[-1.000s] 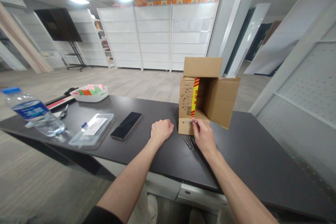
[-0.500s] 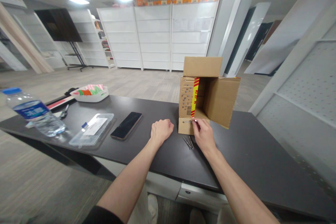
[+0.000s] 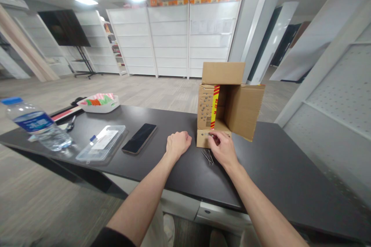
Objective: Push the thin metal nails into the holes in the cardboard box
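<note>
A cardboard box [image 3: 233, 109] stands on its side on the dark table, its open mouth facing me. Small grey round heads dot its left flap [image 3: 205, 104], and a short row of them runs along the lower flap [image 3: 203, 141]. My right hand [image 3: 222, 146] is at that lower flap, thumb and fingertips pinched together against it; what they hold is too small to make out. Just below the flap, several long thin metal nails [image 3: 207, 157] lie on the table. My left hand [image 3: 178, 142] rests on the tabletop in a loose fist, left of the box, apparently holding nothing.
Left of my left hand lie a black phone [image 3: 139, 138] and a clear plastic case [image 3: 101, 143]. A water bottle [image 3: 37, 125] stands at the far left of the table [image 3: 278, 170]. Behind is a white basket [image 3: 100, 107] with colourful contents.
My right hand has shifted slightly left along the lower flap, its fingertips now closer to the row of heads. My left hand stays put.
</note>
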`<state>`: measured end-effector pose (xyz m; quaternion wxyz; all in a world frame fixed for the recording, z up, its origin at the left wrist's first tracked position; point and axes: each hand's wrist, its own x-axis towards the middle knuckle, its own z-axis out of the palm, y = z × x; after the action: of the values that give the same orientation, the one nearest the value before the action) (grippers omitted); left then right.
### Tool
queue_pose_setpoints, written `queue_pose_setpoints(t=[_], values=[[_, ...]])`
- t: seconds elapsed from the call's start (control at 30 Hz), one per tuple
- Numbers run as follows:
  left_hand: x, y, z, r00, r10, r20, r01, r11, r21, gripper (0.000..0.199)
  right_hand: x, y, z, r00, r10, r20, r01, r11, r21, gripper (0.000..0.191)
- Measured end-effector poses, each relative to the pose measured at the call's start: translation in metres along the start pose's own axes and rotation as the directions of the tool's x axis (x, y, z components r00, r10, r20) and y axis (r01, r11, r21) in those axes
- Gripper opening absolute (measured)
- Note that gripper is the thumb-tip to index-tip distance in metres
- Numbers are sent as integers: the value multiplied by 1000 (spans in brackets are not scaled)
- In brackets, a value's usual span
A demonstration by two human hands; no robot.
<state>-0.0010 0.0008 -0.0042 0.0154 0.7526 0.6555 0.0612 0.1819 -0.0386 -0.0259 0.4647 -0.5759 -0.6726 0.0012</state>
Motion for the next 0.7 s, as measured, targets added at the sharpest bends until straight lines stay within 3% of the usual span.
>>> queue_pose_setpoints(t=[0.27,0.7], values=[[0,-1,1,1000,-3,-1,3,1000,9,39,1,0,-1,1000,-5,2,5,1000,23,29],[1,0,1,1000,7,3,-7,1000,8,39,1,1,-2,998,65,1,-65,995,72,17]])
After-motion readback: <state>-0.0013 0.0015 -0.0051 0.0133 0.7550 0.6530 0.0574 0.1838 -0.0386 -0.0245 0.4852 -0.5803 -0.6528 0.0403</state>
